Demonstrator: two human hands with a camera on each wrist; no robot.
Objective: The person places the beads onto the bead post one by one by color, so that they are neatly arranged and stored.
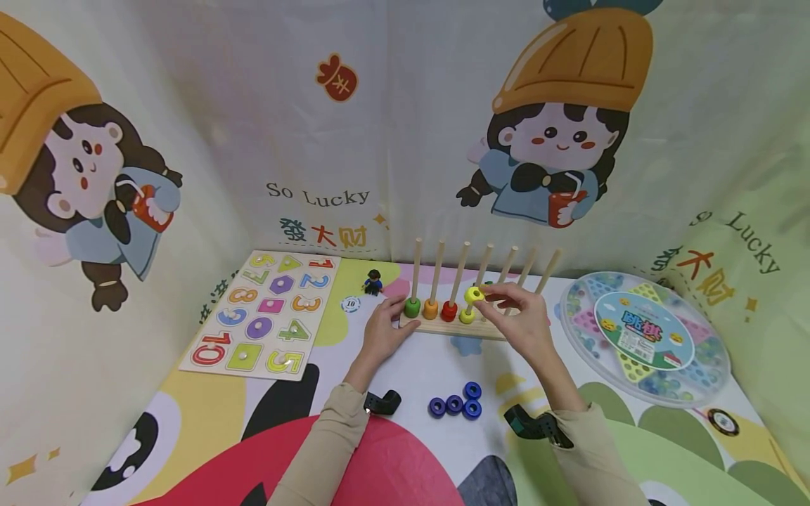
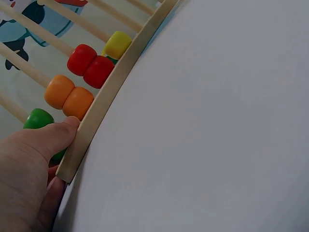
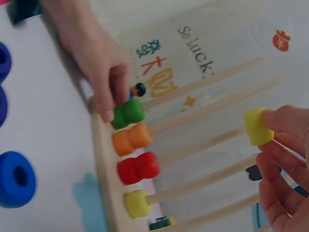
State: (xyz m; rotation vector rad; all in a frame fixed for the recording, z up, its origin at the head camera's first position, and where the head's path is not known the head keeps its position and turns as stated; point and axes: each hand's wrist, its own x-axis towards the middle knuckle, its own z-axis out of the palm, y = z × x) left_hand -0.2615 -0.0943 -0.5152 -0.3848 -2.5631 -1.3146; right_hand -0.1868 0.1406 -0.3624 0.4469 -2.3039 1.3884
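A wooden peg rack [image 1: 436,326] stands upright on the table. Its first three pegs carry pairs of green [image 3: 128,113], orange [image 2: 69,95] and red beads [image 3: 138,168]; a single yellow bead [image 3: 138,203] sits low on the fourth. My left hand [image 1: 381,329] grips the rack's left end, thumb [image 2: 62,134] against the base beside the green beads. Between thumb and fingertips, my right hand [image 1: 520,321] pinches another yellow bead [image 3: 259,126] near the fourth peg; in the right wrist view it looks off that peg. The right hand partly hides the rack's right side.
Several blue beads [image 1: 454,404] lie in front of the rack. A number puzzle board [image 1: 268,306] is at left, with a small toy figure [image 1: 373,282] and a round token [image 1: 351,303] beside it. A round Chinese checkers box [image 1: 645,341] lies at right.
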